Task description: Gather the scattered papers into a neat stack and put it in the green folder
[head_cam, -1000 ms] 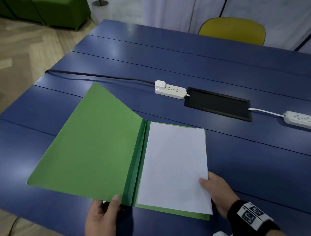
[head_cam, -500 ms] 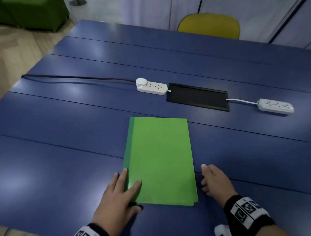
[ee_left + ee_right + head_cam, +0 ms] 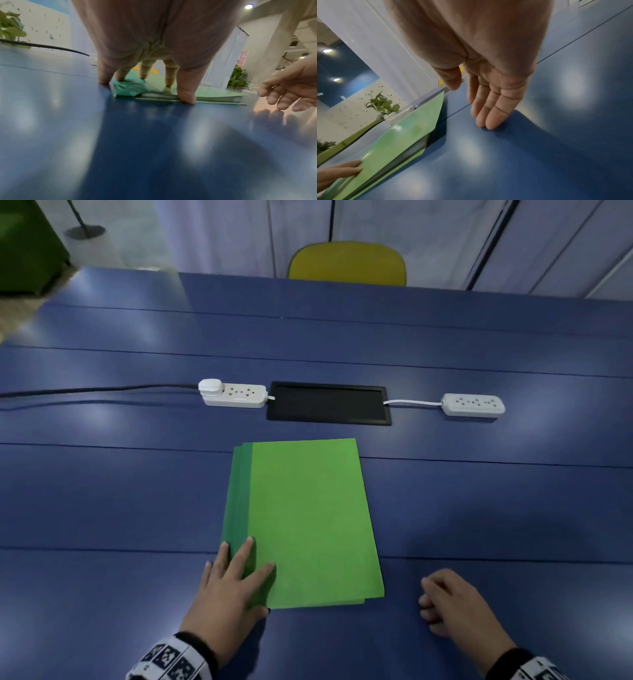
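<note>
The green folder (image 3: pixel 308 518) lies closed on the blue table (image 3: pixel 102 508), spine to the left. My left hand (image 3: pixel 236 580) rests flat on its near left corner, fingers spread and straight, thumb on the cover. The left wrist view shows those fingertips (image 3: pixel 186 97) pressing on the folder (image 3: pixel 214 94), with a thin white paper edge (image 3: pixel 154 94) between the covers. My right hand (image 3: pixel 445 601) sits on the table right of the folder and apart from it, holding nothing. In the right wrist view its relaxed fingers (image 3: pixel 488 108) touch the table beside the folder (image 3: pixel 402 135).
Beyond the folder are a white power strip (image 3: pixel 236 395) with a black cable (image 3: pixel 102 390), a black cable hatch (image 3: pixel 329 407) and a second power strip (image 3: pixel 474 405). A yellow chair (image 3: pixel 347 263) stands at the far edge.
The folder was open on a white paper stack one second ago; its cover is now shut over the papers. My right hand has left the stack and drawn away to the right.
</note>
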